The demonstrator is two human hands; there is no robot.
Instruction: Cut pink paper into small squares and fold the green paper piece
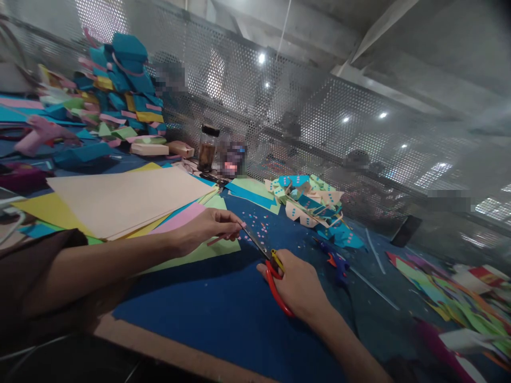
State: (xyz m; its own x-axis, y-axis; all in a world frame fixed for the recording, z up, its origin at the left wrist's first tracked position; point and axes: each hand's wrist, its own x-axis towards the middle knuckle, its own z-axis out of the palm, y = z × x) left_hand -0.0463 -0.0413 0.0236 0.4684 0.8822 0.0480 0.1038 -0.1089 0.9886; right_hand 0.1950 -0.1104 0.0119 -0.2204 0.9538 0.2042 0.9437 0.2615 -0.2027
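Note:
My right hand point(301, 282) is wrapped round the red and yellow handles of a pair of scissors point(279, 295). The blades point up and to the left, toward my left hand point(209, 229). Between the thumb and fingers of that left hand is a thin pink paper strip point(215, 240), its end at the blade tips. Whether the blades are apart is too small to tell. Tiny pink and blue paper bits point(261, 227) lie scattered on the blue table just beyond the blades. Pale green and pink sheets point(181, 219) lie under my left hand.
Large cream sheets point(131, 199) cover yellow ones at left. Folded paper pieces with dots point(309, 199) are heaped beyond my right hand. A blue glue gun point(337, 263) and clear glue sticks point(375, 250) lie at right. A jar point(207, 149) stands by the mesh panel.

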